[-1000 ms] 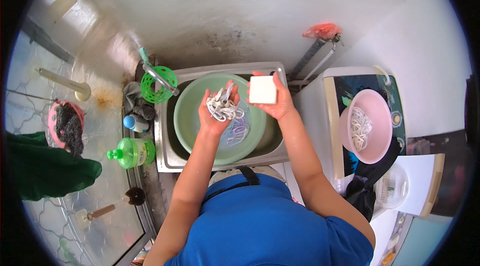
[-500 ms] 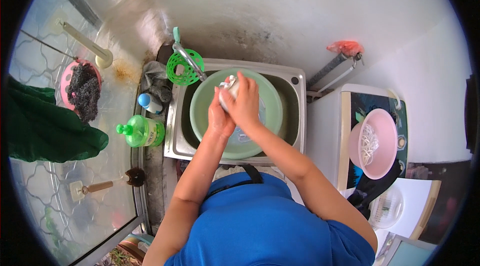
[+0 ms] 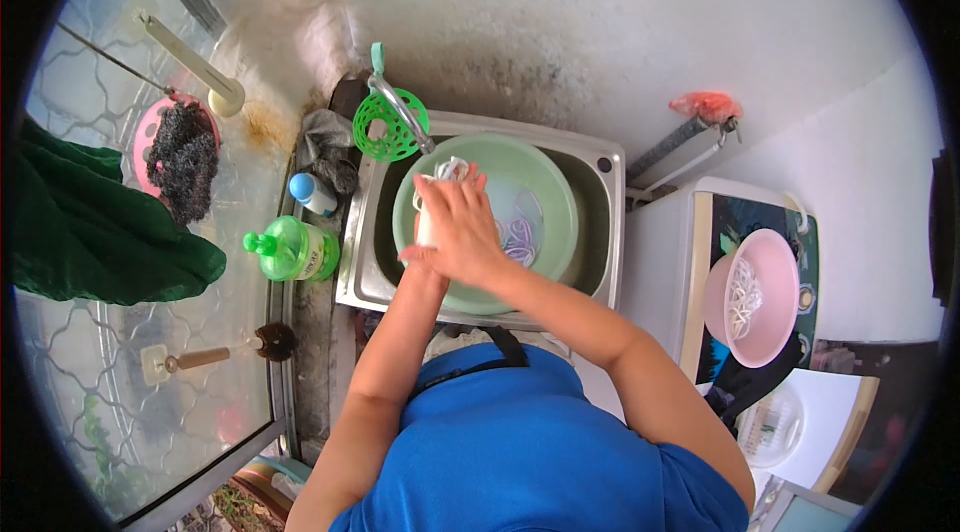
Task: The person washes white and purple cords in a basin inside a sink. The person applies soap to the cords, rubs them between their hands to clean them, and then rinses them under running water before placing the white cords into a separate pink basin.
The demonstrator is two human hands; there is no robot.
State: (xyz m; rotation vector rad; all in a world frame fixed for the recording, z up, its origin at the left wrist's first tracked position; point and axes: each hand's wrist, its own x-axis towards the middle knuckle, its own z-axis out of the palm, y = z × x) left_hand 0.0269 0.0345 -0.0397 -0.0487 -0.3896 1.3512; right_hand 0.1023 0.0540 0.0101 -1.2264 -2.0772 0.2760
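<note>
Blue shirt [image 3: 540, 442]: nearest of all, bare forearms reaching out past it toward the sink.
Left hand [image 3: 428, 274]: palm side mostly hidden under the other hand, at the near left part of the green basin; how its grip closes, I cannot tell.
Right hand [image 3: 455, 222]: laid across the top, fingers stretched, its grip holding the white block against the bundle.
White block [image 3: 424, 230]: pressed between the two hands (only a pale edge shows at the left).
White cords [image 3: 452, 168]: bunched beyond the knuckles, loops poking out past the fingertips, above the basin.
Green basin [image 3: 560, 202]: round, beneath both hands, with purplish cords [image 3: 519, 240] lying in its right half.
Steel sink [image 3: 616, 222]: around the basin.
Green bottle [image 3: 295, 250]: left of the sink, near a white bottle [image 3: 313, 194] with a blue cap.
Pink basin [image 3: 778, 307]: well to the right, on a white appliance [image 3: 660, 252], more white cords inside.
Metal tap [image 3: 403, 115]: beyond the hands, slanting in front of a green strainer.
Red plastic [image 3: 708, 106]: farther off, wrapped over a pipe by the wall.
</note>
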